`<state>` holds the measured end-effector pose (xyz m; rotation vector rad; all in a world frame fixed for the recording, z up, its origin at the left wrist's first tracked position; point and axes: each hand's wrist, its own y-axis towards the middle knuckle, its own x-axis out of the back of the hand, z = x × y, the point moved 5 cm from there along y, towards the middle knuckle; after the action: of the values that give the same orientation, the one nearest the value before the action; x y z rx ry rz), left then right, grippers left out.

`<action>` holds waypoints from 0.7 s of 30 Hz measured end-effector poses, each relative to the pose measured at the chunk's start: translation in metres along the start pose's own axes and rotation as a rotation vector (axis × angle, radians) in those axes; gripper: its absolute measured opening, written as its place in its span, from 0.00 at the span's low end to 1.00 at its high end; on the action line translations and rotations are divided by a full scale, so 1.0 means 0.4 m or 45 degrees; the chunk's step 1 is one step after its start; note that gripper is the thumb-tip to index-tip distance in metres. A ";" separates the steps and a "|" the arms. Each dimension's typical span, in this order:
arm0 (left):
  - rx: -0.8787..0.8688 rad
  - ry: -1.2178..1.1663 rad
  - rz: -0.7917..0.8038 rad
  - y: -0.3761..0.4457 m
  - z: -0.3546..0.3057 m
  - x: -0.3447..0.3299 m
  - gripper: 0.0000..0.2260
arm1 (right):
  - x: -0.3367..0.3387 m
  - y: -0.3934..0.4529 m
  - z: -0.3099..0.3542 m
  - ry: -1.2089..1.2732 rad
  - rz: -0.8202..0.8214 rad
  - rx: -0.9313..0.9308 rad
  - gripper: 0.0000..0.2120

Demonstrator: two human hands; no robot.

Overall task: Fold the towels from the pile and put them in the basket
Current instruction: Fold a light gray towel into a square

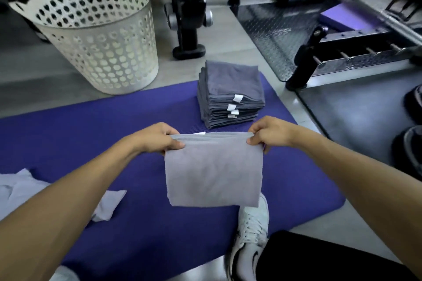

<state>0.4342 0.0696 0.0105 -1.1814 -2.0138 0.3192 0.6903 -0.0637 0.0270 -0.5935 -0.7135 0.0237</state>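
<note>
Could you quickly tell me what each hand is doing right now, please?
Left hand: pinches the top left corner of the grey towel, held up above the mat.
Right hand: pinches the towel's top right corner.

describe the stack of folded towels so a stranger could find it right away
On the purple exercise mat, look to its far edge, right of the white perforated plastic basket. The neat stack of dark grey folded towels stands there, white tags showing, unlike the loose pale towels nearby.

purple mat (141, 121) on the floor; white sneaker (251, 232) at its edge; dumbbell rack (189, 7) behind.
</note>
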 end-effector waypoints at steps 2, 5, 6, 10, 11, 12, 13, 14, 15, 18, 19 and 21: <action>-0.044 0.122 -0.183 0.045 -0.047 0.015 0.04 | 0.053 0.018 -0.008 -0.032 -0.058 0.019 0.08; -0.143 0.246 -0.538 0.100 -0.163 0.090 0.02 | 0.189 0.052 0.035 -0.164 -0.267 0.150 0.07; -0.189 0.244 -0.620 0.117 -0.208 0.120 0.02 | 0.243 0.062 0.060 -0.234 -0.358 0.198 0.06; -0.444 0.275 -0.920 0.192 -0.385 0.252 0.03 | 0.460 0.112 0.137 -0.252 -0.813 0.365 0.06; -0.516 0.274 -0.989 0.213 -0.421 0.279 0.05 | 0.502 0.131 0.145 -0.199 -0.922 0.395 0.07; -0.582 0.287 -1.050 0.235 -0.448 0.297 0.06 | 0.531 0.151 0.150 -0.154 -1.014 0.425 0.07; -0.631 0.321 -1.096 0.264 -0.471 0.308 0.08 | 0.552 0.174 0.147 -0.127 -1.093 0.443 0.07; -0.654 0.361 -1.130 0.296 -0.483 0.310 0.10 | 0.564 0.200 0.138 -0.109 -1.151 0.450 0.07; -0.665 0.406 -1.147 0.333 -0.486 0.305 0.11 | 0.564 0.231 0.117 -0.082 -1.187 0.442 0.07; -0.577 0.584 -1.070 0.451 -0.426 0.229 0.15 | 0.496 0.337 0.001 -0.083 -1.153 0.373 0.07; -0.482 0.683 -1.001 0.489 -0.386 0.190 0.15 | 0.451 0.376 -0.054 -0.118 -1.088 0.327 0.07; -0.338 0.871 -0.819 0.547 -0.300 0.104 0.14 | 0.345 0.439 -0.165 -0.238 -0.873 0.216 0.08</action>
<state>0.6483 0.2034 -0.0087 -0.5973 -1.7104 -0.6100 0.8674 0.0798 -0.0197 -0.1624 -1.0566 -0.4973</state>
